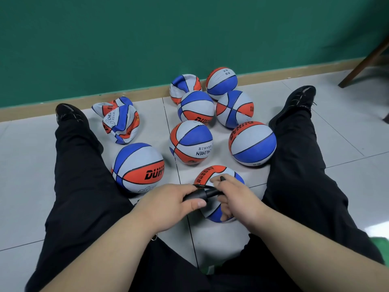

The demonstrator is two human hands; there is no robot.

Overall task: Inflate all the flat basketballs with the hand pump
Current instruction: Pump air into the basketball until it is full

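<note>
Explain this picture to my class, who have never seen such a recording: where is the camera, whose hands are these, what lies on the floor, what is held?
No machine here. One camera sits on a person's head, looking forward and down, so you see their own arms and legs. They sit on a tiled floor before a green wall. Between the legs lie red, white and blue basketballs: round ones, such as the ball marked CHILDREN, crumpled flat balls near the left shoe, and a flat ball by the wall. The left hand grips a black hand pump; the right hand holds its other end over the nearest ball.
</note>
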